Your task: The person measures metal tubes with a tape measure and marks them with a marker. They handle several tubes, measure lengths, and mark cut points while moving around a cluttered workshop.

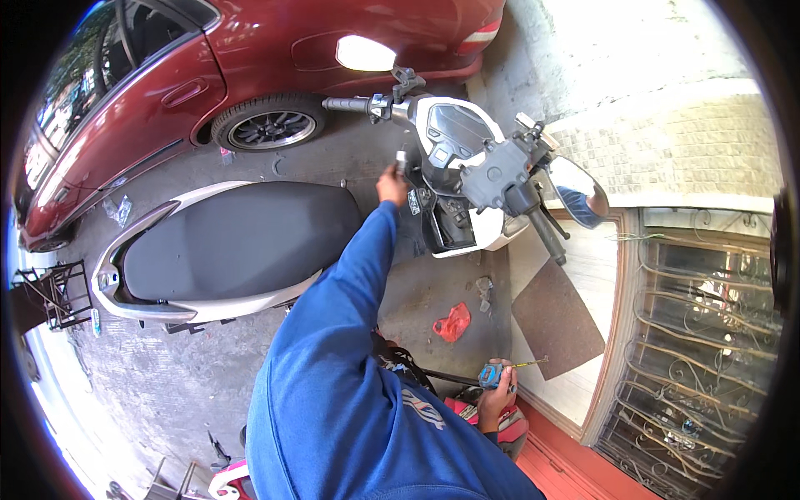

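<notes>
My left arm, in a blue sleeve, reaches out over the scooter, between its black seat (250, 237) and its dashboard (458, 125). My left hand (391, 185) is closed around a small white and silvery thing (402, 158); its kind cannot be made out. Beside that hand is the scooter's open front compartment (450, 221). Lower right, my right hand (495, 406) grips a blue tape measure (492, 375). A short length of yellow blade (527, 363) sticks out of it to the right.
A dark red car (275, 50) stands beyond the scooter. The left handlebar grip (346, 104) and right grip (547, 237) jut out. A red plastic bag (452, 322) lies on the concrete. To the right are a tiled wall (667, 142) and a metal window grille (700, 350).
</notes>
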Demonstrator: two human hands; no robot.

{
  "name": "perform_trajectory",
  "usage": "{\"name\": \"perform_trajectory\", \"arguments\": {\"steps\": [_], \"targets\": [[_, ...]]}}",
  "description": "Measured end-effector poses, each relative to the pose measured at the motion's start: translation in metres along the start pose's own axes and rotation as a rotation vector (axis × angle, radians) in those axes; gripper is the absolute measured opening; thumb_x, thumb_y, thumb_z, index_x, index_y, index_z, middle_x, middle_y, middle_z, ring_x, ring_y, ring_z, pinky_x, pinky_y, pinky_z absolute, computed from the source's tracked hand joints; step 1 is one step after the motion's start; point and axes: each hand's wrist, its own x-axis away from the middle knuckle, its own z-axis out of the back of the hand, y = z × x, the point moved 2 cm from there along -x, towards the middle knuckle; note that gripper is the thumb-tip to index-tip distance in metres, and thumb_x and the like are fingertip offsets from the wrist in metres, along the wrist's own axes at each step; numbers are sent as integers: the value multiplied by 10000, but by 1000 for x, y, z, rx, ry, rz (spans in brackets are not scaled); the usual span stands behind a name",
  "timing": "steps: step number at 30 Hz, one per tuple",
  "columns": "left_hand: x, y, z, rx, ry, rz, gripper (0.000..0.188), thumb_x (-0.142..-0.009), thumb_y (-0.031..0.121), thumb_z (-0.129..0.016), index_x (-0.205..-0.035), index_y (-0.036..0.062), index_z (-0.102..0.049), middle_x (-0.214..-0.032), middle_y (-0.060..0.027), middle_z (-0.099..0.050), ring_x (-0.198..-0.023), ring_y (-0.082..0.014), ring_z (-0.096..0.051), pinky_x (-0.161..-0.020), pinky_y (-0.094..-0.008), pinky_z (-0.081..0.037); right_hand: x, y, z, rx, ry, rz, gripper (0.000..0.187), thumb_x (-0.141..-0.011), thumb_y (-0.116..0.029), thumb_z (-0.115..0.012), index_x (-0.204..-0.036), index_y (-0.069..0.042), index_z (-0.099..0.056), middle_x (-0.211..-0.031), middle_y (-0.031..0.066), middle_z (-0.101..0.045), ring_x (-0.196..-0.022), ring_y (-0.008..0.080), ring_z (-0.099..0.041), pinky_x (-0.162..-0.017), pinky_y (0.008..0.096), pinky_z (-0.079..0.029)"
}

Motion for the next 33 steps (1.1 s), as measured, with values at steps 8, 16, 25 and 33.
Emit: {"name": "perform_trajectory", "arguments": {"steps": [8,16,25,33], "targets": [[62,48,109,-164,-87,-300,298,-885,21,-591,-1155,40,-714,-1064,-261,-732,-1029,-437,-707,-904,-501,-566,79,-5,-1,44,-194,123,310,-1063,-250,-514,-1030,3,-691,-976,76,-714,-809,133,-596,-721,294,-487],[360,-16,385,-55,-400,-5,449,-1000,458,-654,-1101,21,-693,-978,-209,-730,-962,-375,-710,-860,-474,-550,164,-51,-102,158,-965,87,238,-1015,-182,-609,-1023,23,-730,-907,107,-759,-817,153,-667,-752,290,-514],[476,-3,713,707,113,51,367,-1119,304,-500,-1423,99,-498,-822,-19,-615,-591,-77,-538,-522,-277,-464,427,-83,-329,397,-1799,83,248,-1023,-156,-630,-1068,66,-732,-945,127,-765,-861,153,-708,-801,290,-545],[539,-67,1045,390,871,-174,261,-1075,211,-511,-1281,76,-599,-861,-11,-647,-700,-67,-536,-624,-246,-454,748,-156,-502,151,-2415,519,414,-1021,-355,-650,-1113,46,-694,-944,124,-749,-920,196,-689,-860,339,-522]]}}
